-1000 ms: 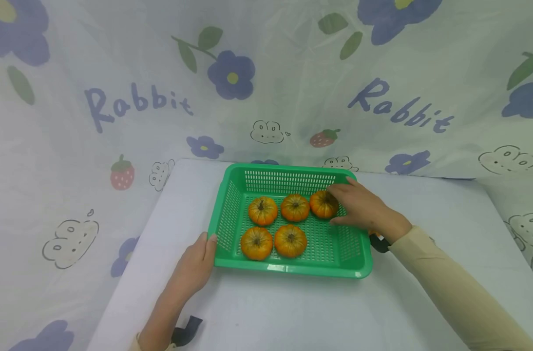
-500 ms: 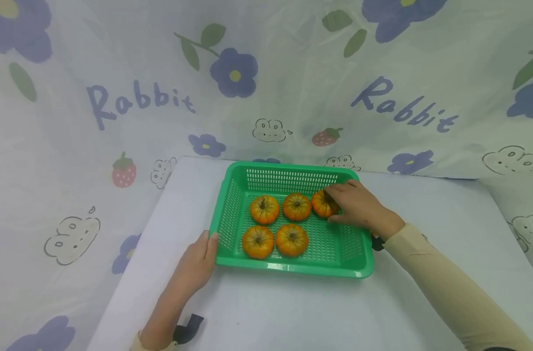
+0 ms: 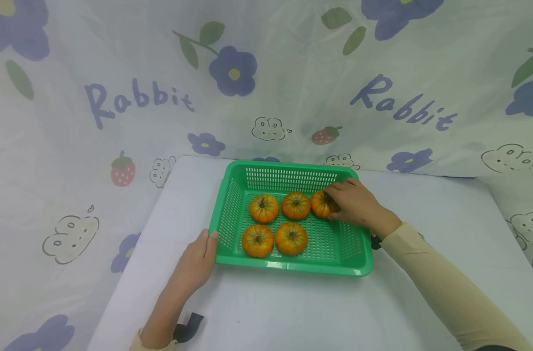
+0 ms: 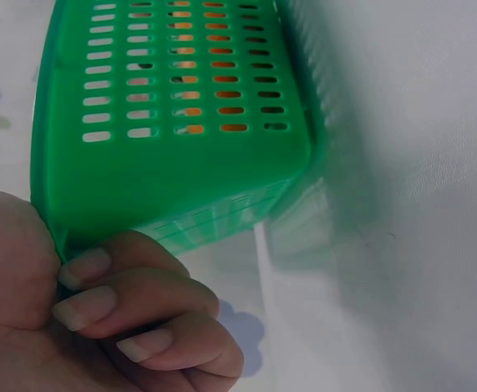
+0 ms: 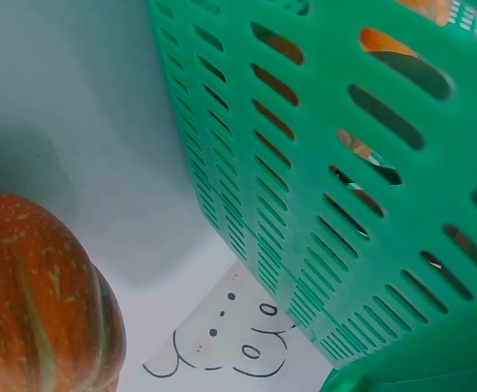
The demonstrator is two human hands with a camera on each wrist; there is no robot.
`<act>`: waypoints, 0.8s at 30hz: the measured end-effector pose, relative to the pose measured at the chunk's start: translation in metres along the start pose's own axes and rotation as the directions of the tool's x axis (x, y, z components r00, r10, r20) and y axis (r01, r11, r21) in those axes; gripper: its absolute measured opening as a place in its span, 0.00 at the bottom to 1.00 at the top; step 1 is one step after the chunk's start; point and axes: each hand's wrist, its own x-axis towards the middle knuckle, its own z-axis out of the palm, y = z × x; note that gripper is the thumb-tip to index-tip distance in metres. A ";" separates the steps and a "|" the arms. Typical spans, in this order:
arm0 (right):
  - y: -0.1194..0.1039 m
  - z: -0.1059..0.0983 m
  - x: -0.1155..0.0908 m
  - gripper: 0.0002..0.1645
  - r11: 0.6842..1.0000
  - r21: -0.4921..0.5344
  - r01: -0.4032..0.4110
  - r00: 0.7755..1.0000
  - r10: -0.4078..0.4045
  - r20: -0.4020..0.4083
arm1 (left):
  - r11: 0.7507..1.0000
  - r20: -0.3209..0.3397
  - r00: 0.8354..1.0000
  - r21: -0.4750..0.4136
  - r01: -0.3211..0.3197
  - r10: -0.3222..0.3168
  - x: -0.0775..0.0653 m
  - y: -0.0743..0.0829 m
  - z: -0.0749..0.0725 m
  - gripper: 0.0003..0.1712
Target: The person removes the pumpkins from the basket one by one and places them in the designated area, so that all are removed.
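Note:
A green plastic basket with slotted walls holds several small orange pumpkins, two in the front row and the others behind. My left hand grips its left rim; the left wrist view shows the curled fingers under the rim's edge. Reaching over the right wall, my right hand holds the back-right pumpkin, thumb in front and fingers behind. Part of that pumpkin is hidden by the hand. In the right wrist view, another pumpkin lies outside the basket wall; the right arm hides it from the head view.
The basket stands on a white-covered table. A pale curtain printed with flowers, strawberries and rabbits rises behind the table and along its left side. Black straps show near the wrists.
My right hand's fingers and thumb have drawn in around the back-right pumpkin. The left hand keeps its hold on the rim, and the pumpkins stay in their places.

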 end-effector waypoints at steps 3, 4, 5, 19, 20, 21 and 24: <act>0.000 0.001 0.001 0.40 1.000 0.021 -0.012 1.000 0.012 0.009 | 1.000 0.000 1.000 0.003 0.004 -0.004 0.000 0.000 0.000 0.24; 0.000 0.001 0.001 0.40 1.000 0.024 -0.015 1.000 0.014 0.011 | 1.000 0.001 1.000 0.004 0.005 -0.005 0.000 0.000 0.000 0.24; 0.000 0.001 0.001 0.41 1.000 0.025 -0.017 1.000 0.017 0.012 | 1.000 0.000 1.000 0.004 0.005 -0.005 0.000 0.000 0.000 0.24; -0.001 0.007 0.001 0.42 0.999 -0.031 -0.023 1.000 0.023 -0.014 | 1.000 -0.004 1.000 -0.001 0.001 -0.001 0.001 0.000 0.001 0.24; -0.001 0.007 0.001 0.42 0.999 -0.029 -0.026 1.000 0.026 -0.012 | 1.000 -0.003 1.000 -0.002 0.001 -0.001 0.001 0.000 0.001 0.24; -0.001 0.007 0.001 0.43 0.999 -0.027 -0.030 1.000 0.029 -0.011 | 1.000 -0.002 1.000 -0.003 0.001 -0.001 0.001 0.000 0.001 0.24; -0.001 0.008 0.002 0.44 0.999 -0.019 -0.035 0.999 0.035 -0.007 | 1.000 -0.003 1.000 -0.006 -0.001 0.001 0.001 0.000 0.001 0.25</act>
